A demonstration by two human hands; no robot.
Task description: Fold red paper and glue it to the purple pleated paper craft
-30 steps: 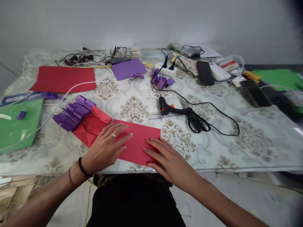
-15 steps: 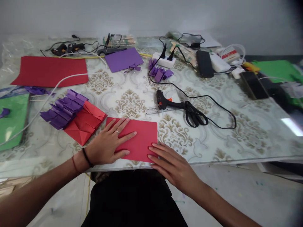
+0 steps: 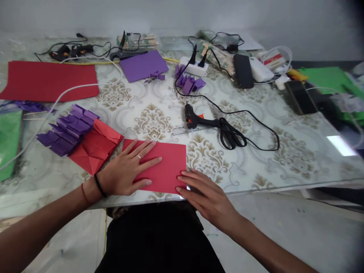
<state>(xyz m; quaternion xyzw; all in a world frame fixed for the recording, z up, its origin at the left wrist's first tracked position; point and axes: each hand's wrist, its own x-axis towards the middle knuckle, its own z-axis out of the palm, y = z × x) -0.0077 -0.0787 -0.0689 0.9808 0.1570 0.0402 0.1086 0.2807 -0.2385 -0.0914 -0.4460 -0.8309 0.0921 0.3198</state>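
Note:
A flat red sheet of paper [image 3: 167, 167] lies near the front edge of the table. Across its left part my left hand [image 3: 126, 167] rests with fingers spread, a ring on one finger. My right hand [image 3: 207, 195] touches the sheet's lower right corner with its fingertips, the fingers stretched out. Just left of the sheet sits a folded red paper piece [image 3: 95, 146], creased into flaps. Purple folded paper strips [image 3: 68, 129] stand in rows along its upper left side.
Beyond the sheet lie a glue gun [image 3: 196, 117], black-handled scissors [image 3: 231, 134] and a clear ruler [image 3: 179, 131]. Red paper [image 3: 51, 81] and purple paper [image 3: 145, 66] are farther back. A white power strip [image 3: 193, 67], cords and phones line the rear.
The view has shifted slightly, so everything on the table appears a little farther left and up. Both hands stay in place on the red sheet.

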